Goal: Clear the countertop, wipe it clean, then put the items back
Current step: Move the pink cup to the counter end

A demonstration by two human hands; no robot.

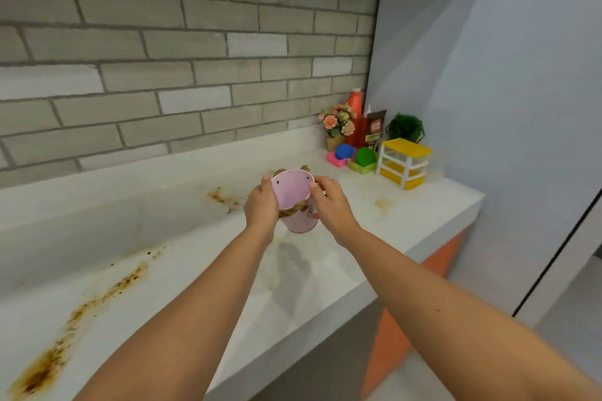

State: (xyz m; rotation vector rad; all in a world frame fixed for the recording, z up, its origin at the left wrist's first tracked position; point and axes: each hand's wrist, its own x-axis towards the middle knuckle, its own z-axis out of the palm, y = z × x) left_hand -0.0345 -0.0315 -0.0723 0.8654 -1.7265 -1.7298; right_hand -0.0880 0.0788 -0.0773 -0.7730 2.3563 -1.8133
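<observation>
A small pink bucket (294, 197) with a rope handle hangs in the air above the white countertop (182, 254), tilted with its empty mouth toward me. My left hand (260, 208) grips its left side and the rope. My right hand (330, 205) holds its right rim. Brown stains streak the countertop at the front left (62, 345), beside the back ledge (223, 198) and at the right (384, 204).
Clustered in the far right corner are a yellow-and-white mini drawer unit (404, 163), a flower pot (337, 125), an orange bottle (356, 120), a brown tube (374, 127), a green ball plant (405, 127), and pink (338, 156) and green (363, 161) boxes. Below the counter's right end is an orange panel (391, 345).
</observation>
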